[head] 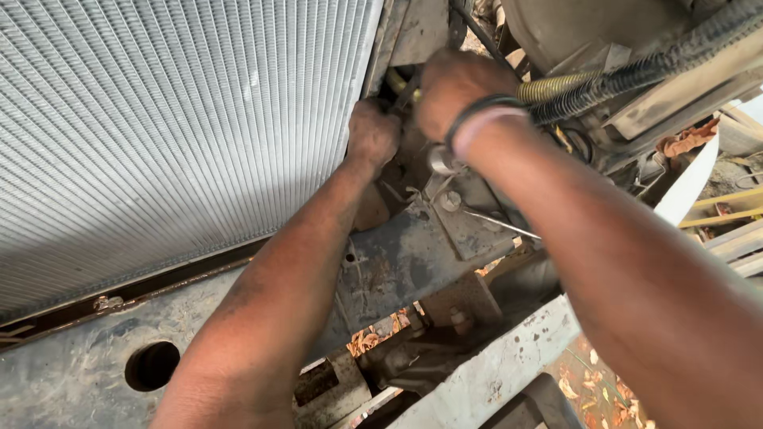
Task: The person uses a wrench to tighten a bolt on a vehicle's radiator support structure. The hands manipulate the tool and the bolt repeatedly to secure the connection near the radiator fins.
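A large finned radiator (159, 127) fills the left of the view. My left hand (372, 135) is closed in a fist at the radiator's right edge, gripping something hidden behind the fingers. My right hand (453, 91), with a black band at the wrist, is closed just to the right of it, on a thin dark metal tool (405, 94) that runs between the two hands. A brass-coloured fitting (395, 79) shows behind the tool. What the tool's tip engages is hidden by my hands.
A grimy steel frame plate (397, 262) with bolts lies under the hands, and a round hole (151, 365) sits at lower left. A ribbed black hose and a yellow coiled line (604, 79) run at upper right. Dry leaves (604, 381) lie on the ground below.
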